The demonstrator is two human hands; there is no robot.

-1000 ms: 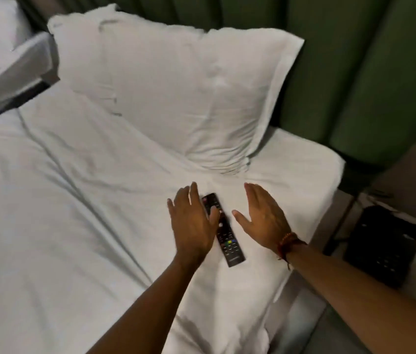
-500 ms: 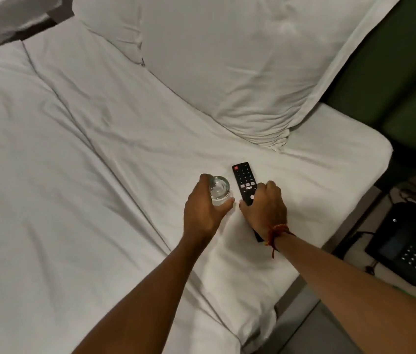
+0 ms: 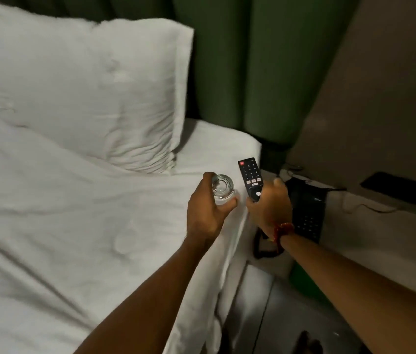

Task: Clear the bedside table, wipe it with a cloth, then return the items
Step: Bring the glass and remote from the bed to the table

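Observation:
My left hand (image 3: 207, 210) grips a clear drinking glass (image 3: 222, 188), held upright above the right edge of the white bed (image 3: 74, 226). My right hand (image 3: 269, 208) holds a black remote control (image 3: 250, 178) by its lower end, buttons facing up, above the gap between bed and bedside table (image 3: 370, 231). A black desk telephone (image 3: 307, 208) sits on the table just right of my right hand, partly hidden by my wrist, which wears a red thread band.
A white pillow (image 3: 87, 93) leans against the green padded headboard (image 3: 240, 60). A dark flat panel (image 3: 401, 190) is set in the wall above the table. A phone cord (image 3: 263, 247) hangs at the table's front. Something green (image 3: 304, 279) shows below my right forearm.
Both hands lifted the glass and remote off the bed and carried them right toward the bedside table. The view swung right, bringing the telephone and table closer.

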